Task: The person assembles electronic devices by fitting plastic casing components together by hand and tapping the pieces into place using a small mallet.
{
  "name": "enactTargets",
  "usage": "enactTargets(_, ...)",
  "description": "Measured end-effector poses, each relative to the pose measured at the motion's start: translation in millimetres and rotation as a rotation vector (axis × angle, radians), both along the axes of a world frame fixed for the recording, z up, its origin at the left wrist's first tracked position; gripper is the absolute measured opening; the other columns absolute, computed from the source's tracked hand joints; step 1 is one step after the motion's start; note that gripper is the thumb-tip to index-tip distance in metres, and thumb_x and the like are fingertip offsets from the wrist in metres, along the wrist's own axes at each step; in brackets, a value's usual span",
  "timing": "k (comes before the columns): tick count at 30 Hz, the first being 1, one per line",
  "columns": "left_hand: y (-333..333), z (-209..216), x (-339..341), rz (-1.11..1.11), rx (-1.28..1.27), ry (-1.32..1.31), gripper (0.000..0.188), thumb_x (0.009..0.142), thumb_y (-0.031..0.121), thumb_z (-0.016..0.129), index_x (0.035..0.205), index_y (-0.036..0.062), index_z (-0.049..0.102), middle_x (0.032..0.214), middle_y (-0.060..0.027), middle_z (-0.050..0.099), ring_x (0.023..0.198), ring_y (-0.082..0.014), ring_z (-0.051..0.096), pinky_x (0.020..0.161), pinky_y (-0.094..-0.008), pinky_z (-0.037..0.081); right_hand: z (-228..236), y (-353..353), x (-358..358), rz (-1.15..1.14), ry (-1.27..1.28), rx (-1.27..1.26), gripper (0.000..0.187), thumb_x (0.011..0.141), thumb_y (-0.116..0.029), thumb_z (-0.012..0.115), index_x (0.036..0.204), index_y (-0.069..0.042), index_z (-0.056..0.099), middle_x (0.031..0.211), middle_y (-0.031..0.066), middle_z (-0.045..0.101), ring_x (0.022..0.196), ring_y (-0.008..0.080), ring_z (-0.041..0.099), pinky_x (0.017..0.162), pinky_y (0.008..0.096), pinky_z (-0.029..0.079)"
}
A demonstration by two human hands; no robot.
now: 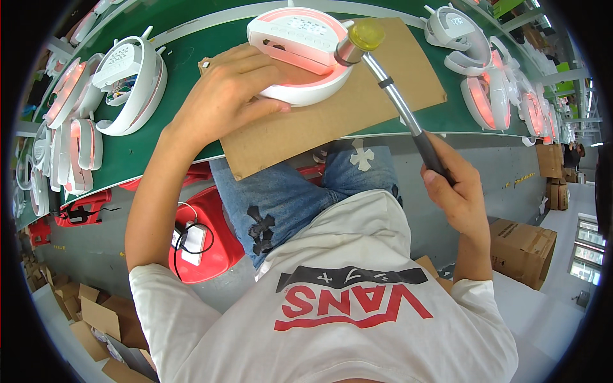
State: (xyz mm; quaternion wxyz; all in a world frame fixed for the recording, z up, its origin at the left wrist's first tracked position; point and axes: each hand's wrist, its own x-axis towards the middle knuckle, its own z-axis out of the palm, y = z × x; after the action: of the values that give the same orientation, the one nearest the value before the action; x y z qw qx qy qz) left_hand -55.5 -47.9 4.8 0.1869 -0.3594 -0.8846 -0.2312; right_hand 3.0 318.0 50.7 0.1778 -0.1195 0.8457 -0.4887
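Note:
A white, rounded housing with a reddish glow along its inner band and a dotted panel on top rests on a flat sheet of brown cardboard. My left hand grips its left side, thumb along the lower front rim and fingers reaching into the opening. In my right hand is a mallet, held by its black grip, fingers wrapped around it. Its metal shaft slants up and left to a head with a yellow face, which overlaps the housing's right edge; whether they touch I cannot tell.
The cardboard lies on a green-topped bench. Similar white housings crowd its left side, and more stand at right, some glowing red. Below are a red stool with a white box and black cable, and cardboard boxes.

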Motion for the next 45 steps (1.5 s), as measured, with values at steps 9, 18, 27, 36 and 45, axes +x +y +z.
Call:
enactTargets(9, 4.9, 0.9, -3.4, -0.017, 0.045, -0.011, 0.035, 0.074, 0.020, 0.079, 0.108, 0.0113, 0.074, 0.097, -0.0084, 0.069, 0.096, -0.0300, 0.063, 0.090, -0.0432, 0.047, -28.1, -21.6, -2.6, 0.136, 0.213, -0.012, 0.053, 0.089, -0.003, 0.066, 0.140, 0.001, 0.052, 0.085, 0.0119, 0.065, 0.069, 0.0181, 0.058, 0.067, 0.0296, 0.046)
enactTargets(18, 16.4, -2.5, 6.1, 0.057, -0.129, 0.143, 0.030, 0.084, 0.027, 0.071, 0.109, 0.0123, 0.070, 0.092, -0.0060, 0.066, 0.092, -0.0286, 0.062, 0.087, -0.0420, 0.048, -31.3, -14.2, 0.6, 0.117, 0.122, -0.016, 0.051, 0.092, -0.004, 0.063, 0.141, 0.001, 0.051, 0.079, 0.0104, 0.062, 0.066, 0.0170, 0.054, 0.065, 0.0295, 0.045)
enactTargets(27, 20.3, 6.9, 6.0, 0.053, -0.167, 0.012, 0.032, 0.085, 0.025, 0.071, 0.110, 0.0051, 0.067, 0.100, -0.0108, 0.068, 0.100, -0.0308, 0.060, 0.099, -0.0463, 0.044, -39.9, -13.1, 0.4, 0.120, 0.152, -0.030, 0.051, 0.093, -0.006, 0.062, 0.142, 0.000, 0.050, 0.077, 0.0083, 0.058, 0.065, 0.0153, 0.052, 0.064, 0.0286, 0.043)
enactTargets(36, 22.5, 20.7, 17.4, 0.087, -0.257, 0.121, 0.028, 0.083, 0.019, 0.072, 0.105, 0.0035, 0.065, 0.103, -0.0113, 0.061, 0.102, -0.0313, 0.060, 0.112, -0.0553, 0.037, -52.8, -7.9, -4.0, 0.136, 0.143, -0.088, 0.051, 0.093, -0.004, 0.062, 0.142, 0.001, 0.050, 0.079, 0.0088, 0.060, 0.065, 0.0147, 0.052, 0.064, 0.0274, 0.044)
enactTargets(45, 41.2, -0.5, 19.5, 0.154, -0.149, 0.173, 0.034, 0.075, 0.020, 0.079, 0.100, 0.0047, 0.062, 0.098, -0.0105, 0.061, 0.092, -0.0311, 0.060, 0.085, -0.0428, 0.045, -67.0, -19.3, -8.9, -0.064, 0.327, -0.187, 0.061, 0.086, -0.003, 0.071, 0.143, 0.000, 0.050, 0.081, 0.0051, 0.060, 0.065, 0.0090, 0.051, 0.062, 0.0244, 0.042)
